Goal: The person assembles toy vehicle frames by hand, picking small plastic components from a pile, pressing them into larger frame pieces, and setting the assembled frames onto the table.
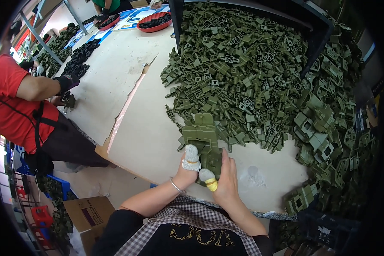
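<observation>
Between my two hands, over the near edge of the table, is an olive-green plastic toy vehicle body (202, 135) with a rectangular opening in its top. My left hand (187, 173) grips its left side, the thumb wrapped in white cloth. On the other side, my right hand (226, 181) holds the body with the fingers along its flank; its thumb wears a pale cover with a yellow band. The fingers under the part are hidden. Just beyond the part spreads a large heap of small olive-green plastic pieces (239, 81).
Larger green plastic shells (324, 128) pile up on the right. A dark metal frame (318, 47) stands over the heap. At the left, a co-worker in a red shirt (19, 94) handles a green part. Red trays (155, 22) hold black pieces at the back. A cardboard box (89, 215) sits lower left.
</observation>
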Tool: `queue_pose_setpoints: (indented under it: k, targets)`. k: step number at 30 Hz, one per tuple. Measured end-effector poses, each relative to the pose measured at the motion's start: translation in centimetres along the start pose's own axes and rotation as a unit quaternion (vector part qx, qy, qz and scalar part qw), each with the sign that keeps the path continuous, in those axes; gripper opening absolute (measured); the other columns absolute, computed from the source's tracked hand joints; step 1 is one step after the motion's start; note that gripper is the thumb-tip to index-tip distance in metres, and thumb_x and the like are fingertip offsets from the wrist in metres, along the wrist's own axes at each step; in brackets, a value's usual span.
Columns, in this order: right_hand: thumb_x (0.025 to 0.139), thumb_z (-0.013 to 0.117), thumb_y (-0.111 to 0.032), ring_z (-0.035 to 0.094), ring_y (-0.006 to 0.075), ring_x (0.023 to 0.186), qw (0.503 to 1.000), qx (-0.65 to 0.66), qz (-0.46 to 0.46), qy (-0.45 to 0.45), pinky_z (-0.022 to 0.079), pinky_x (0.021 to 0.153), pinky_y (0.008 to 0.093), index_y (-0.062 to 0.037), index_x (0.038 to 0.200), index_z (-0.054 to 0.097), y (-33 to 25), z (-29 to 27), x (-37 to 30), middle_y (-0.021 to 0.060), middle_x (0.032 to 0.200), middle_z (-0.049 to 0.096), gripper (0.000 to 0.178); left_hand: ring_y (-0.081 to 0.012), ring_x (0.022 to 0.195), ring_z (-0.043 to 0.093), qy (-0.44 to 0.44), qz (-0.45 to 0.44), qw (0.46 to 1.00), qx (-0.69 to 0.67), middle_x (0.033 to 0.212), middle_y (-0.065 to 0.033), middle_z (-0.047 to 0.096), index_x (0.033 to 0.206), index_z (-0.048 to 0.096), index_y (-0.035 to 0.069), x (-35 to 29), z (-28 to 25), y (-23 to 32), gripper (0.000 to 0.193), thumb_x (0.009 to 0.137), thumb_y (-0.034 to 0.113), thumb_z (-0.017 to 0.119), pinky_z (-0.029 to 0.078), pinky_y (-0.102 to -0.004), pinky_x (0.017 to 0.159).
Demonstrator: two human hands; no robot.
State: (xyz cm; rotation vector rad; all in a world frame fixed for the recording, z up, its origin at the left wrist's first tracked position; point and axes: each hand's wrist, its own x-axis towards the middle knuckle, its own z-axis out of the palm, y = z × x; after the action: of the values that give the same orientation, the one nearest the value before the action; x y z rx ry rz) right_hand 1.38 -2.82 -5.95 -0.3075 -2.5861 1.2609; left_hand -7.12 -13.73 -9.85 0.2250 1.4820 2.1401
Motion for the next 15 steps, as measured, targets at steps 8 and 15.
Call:
queue_pose_setpoints:
  k: [8, 15]
  targets:
    - [0.069, 0.069, -0.013, 0.046, 0.0283, 0.098, 0.994, 0.095, -0.05, -0.032, 0.037, 0.086, 0.0362, 0.0018, 0.132, 0.027, 0.2, -2.2, -0.5, 0.0153, 0.109, 0.043, 0.077, -0.0235, 0.116, 0.046, -0.07, -0.133, 0.983, -0.108, 0.121, -0.0135, 0.048, 0.131, 0.033, 0.006, -0.8, -1.2, 1.4, 0.056, 0.085, 0.027, 0.056, 0.044, -0.0362, 0.093]
    - [0.074, 0.068, -0.011, 0.043, 0.016, 0.113, 0.78, 0.596, 0.146, -0.125, 0.034, 0.097, 0.0302, -0.0013, 0.131, 0.033, -0.4, 0.0, -1.8, 0.0097, 0.13, 0.038, 0.068, -0.0294, 0.116, 0.045, -0.129, 0.074, 0.965, -0.217, 0.12, -0.0162, 0.048, 0.137, 0.022, 0.01, -0.8, -0.6, 3.2, 0.076, 0.078, 0.031, 0.065, 0.037, -0.0415, 0.1]
